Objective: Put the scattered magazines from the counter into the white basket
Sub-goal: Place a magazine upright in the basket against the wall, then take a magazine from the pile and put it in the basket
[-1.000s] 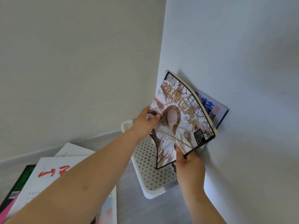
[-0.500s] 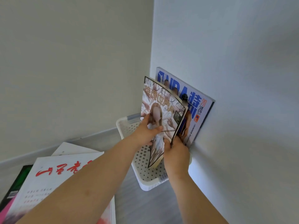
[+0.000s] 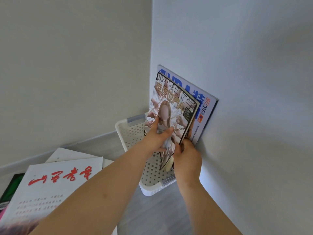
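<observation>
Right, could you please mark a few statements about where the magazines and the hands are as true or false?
1. The left hand and the right hand both hold the portrait-cover magazine. True.
2. The blue-titled magazine lies flat on the counter. False: it stands upright against the wall, behind the portrait-cover magazine.
3. The white basket has perforated walls. True.
4. The red-lettered magazine is in the white basket. False: it lies on the counter, left of the white basket.

Gripping (arms outstretched): left hand (image 3: 156, 139), right hand (image 3: 187, 154).
</observation>
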The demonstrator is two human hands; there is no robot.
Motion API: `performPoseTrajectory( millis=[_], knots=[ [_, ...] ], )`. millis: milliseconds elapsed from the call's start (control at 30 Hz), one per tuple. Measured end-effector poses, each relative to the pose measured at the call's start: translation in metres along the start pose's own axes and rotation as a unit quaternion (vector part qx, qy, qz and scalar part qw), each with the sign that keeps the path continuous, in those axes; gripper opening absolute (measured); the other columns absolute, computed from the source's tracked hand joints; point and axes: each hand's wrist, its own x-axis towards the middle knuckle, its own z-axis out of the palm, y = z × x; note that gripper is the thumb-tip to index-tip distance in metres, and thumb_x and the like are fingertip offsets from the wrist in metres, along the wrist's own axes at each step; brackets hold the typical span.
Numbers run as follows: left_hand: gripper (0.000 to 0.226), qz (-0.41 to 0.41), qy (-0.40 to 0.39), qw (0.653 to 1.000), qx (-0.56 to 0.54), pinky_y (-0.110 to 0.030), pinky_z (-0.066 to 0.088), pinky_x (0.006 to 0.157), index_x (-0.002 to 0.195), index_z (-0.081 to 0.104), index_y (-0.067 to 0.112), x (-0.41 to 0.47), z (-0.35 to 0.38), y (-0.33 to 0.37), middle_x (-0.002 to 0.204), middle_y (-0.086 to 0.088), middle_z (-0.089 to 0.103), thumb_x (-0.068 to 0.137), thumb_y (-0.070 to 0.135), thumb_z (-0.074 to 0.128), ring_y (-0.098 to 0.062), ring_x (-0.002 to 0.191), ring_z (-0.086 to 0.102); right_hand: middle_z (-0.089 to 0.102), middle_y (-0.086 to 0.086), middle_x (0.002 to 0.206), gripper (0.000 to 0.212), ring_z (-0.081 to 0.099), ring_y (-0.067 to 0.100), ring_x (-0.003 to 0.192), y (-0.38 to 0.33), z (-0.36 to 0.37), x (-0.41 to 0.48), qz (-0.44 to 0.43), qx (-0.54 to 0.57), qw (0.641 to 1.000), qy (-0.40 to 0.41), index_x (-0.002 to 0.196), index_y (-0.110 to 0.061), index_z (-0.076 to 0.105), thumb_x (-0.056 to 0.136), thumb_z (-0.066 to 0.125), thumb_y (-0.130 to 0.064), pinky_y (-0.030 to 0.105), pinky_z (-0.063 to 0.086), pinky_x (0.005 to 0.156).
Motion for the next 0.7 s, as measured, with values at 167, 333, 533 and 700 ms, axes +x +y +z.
performPoseTrajectory(
  millis=[167, 333, 533, 700],
  knots=[
    [0.072, -0.018, 0.025, 0.999, -0.009, -0.037, 0.054, 0.076, 0.143, 0.01, 0.032, -0.001, 0.003, 0.0, 0.139, -0.002, 0.039, 0.086, 0.031, 0.055, -0.021, 0.109, 0.052, 0.062, 0.007, 0.121, 0.04, 0.061, 0.024, 0.103, -0.007, -0.008, -0.012, -0.014, 0.037, 0.999, 0.011, 0.128, -0.018, 0.043, 0.089, 0.046, -0.01, 0.029, 0.048, 0.083],
    [0.048, -0.001, 0.048, 0.995, 0.088, -0.03, 0.042, 0.087, 0.136, 0.032, 0.017, -0.013, -0.006, 0.0, 0.113, 0.002, 0.049, 0.091, 0.022, 0.048, -0.015, 0.107, 0.049, 0.048, 0.008, 0.132, 0.043, 0.056, 0.025, 0.11, -0.004, -0.015, -0.031, -0.04, 0.063, 0.997, 0.013, 0.128, -0.014, 0.041, 0.086, 0.048, -0.004, 0.03, 0.047, 0.082],
    [0.037, 0.032, 0.125, 0.986, 0.106, -0.02, 0.043, 0.081, 0.127, 0.048, 0.01, -0.061, -0.028, 0.007, 0.11, -0.005, 0.063, 0.09, 0.015, 0.049, -0.012, 0.095, 0.055, 0.045, 0.012, 0.131, 0.04, 0.052, 0.031, 0.114, -0.013, -0.025, -0.059, -0.086, 0.052, 0.995, 0.015, 0.12, -0.008, 0.049, 0.081, 0.052, 0.003, 0.046, 0.052, 0.086],
    [0.017, 0.12, 0.208, 0.969, 0.056, 0.003, 0.042, 0.052, 0.097, 0.061, 0.008, -0.14, -0.068, 0.004, 0.07, 0.006, 0.061, 0.088, 0.003, 0.048, 0.011, 0.052, 0.059, 0.05, 0.011, 0.129, 0.035, 0.045, 0.026, 0.12, -0.031, -0.022, -0.1, -0.132, 0.048, 0.99, -0.013, 0.114, -0.008, 0.055, 0.08, 0.055, 0.001, 0.034, 0.041, 0.092]
  ],
)
